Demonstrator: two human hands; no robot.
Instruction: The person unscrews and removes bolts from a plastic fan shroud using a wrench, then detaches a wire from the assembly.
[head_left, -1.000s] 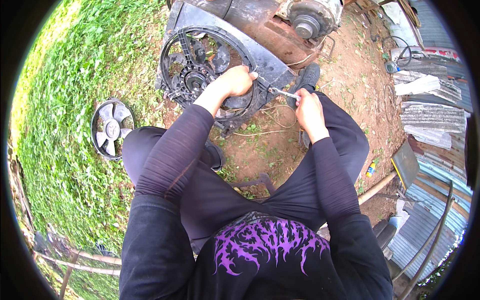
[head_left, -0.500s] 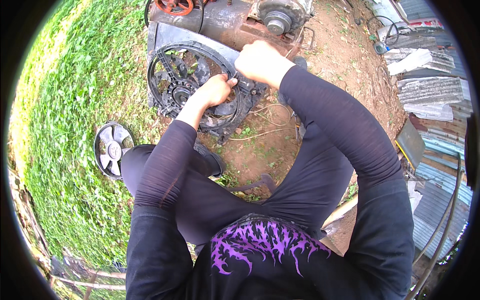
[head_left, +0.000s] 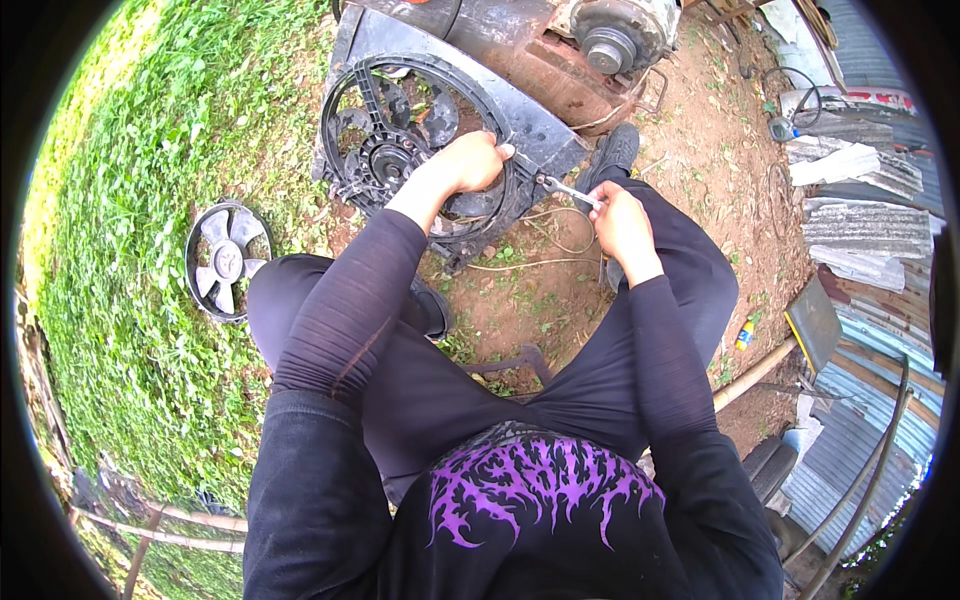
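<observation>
On bare dirt ahead of the knees: a black radiator fan shroud [head_left: 440,130] leans tilted against a rusty engine block [head_left: 520,50], which props it up facing the person.
Left hand [head_left: 468,162]: fingers curled shut over the shroud's ring on its right side, seemingly to steady it while the tool works.
Right hand [head_left: 617,222]: closed around the handle of a small metal wrench [head_left: 565,190].
Wrench: its far end meets the shroud's lower right edge, apparently on a fastener; the fastener itself is too small to make out.
Loose fan blade [head_left: 226,260]: lies flat on the grass [head_left: 120,250] to the left, well apart from the shroud.
Corrugated sheets [head_left: 860,200]: stacked at the right.
</observation>
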